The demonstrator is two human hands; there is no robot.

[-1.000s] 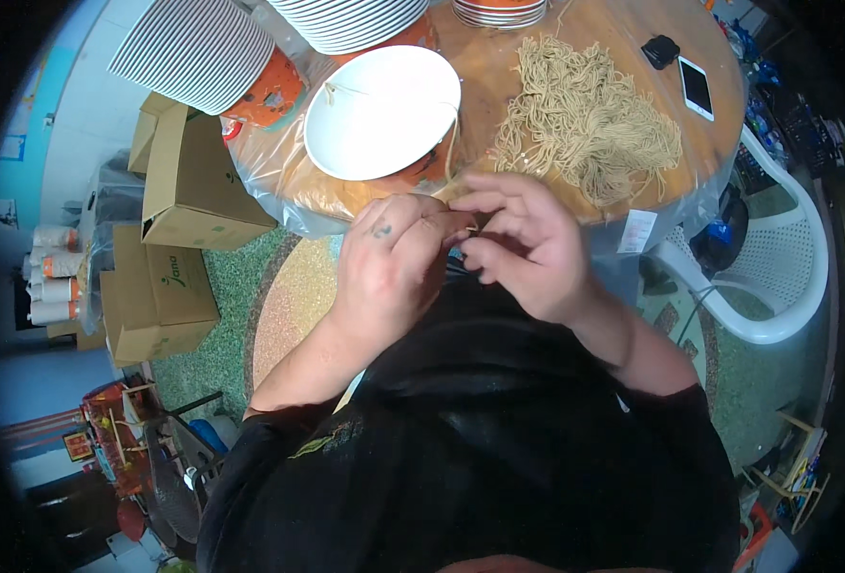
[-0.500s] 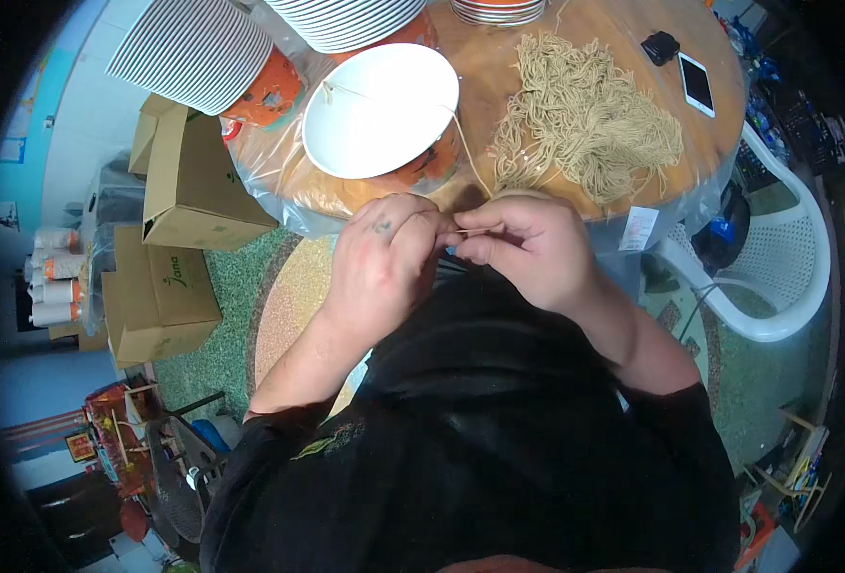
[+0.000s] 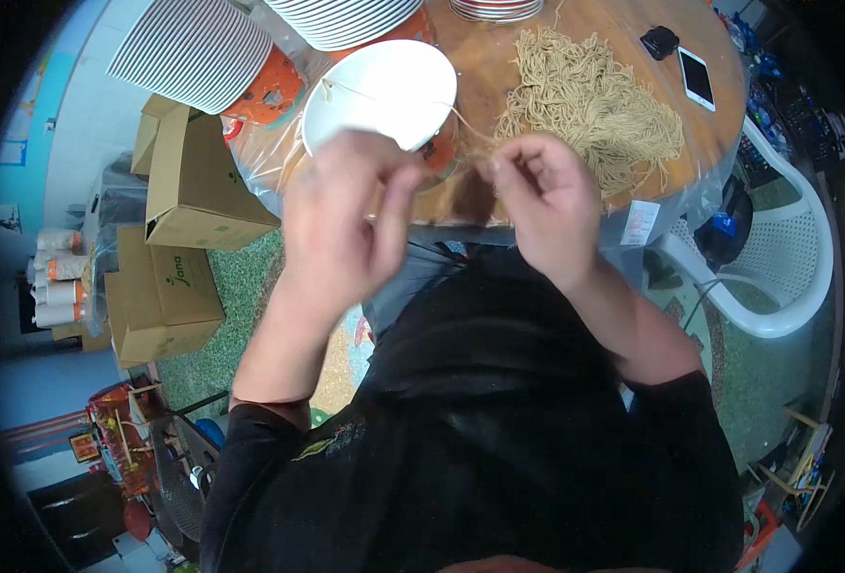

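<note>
My left hand (image 3: 341,224) is raised over the table's near edge, beside a white-and-orange paper tub (image 3: 375,86). Motion blurs its fingers, so I cannot make out a hold. To its right, my right hand (image 3: 554,205) has thumb and index finger pinched on a thin tan cord (image 3: 463,124). That cord runs across the tub's white face and out over its right side toward my hands. A heap of matching loose cords (image 3: 594,119) lies just beyond my right hand.
Stacks of nested tubs (image 3: 193,57) stand at the table's back left. A phone (image 3: 697,78) and a small black object (image 3: 659,42) lie at the back right. Open cardboard boxes (image 3: 208,224) sit on the floor at left; a white plastic chair (image 3: 809,229) is at right.
Both hands have risen from near my lap to over the table edge and moved apart. The left went up and left, the right slightly up.
</note>
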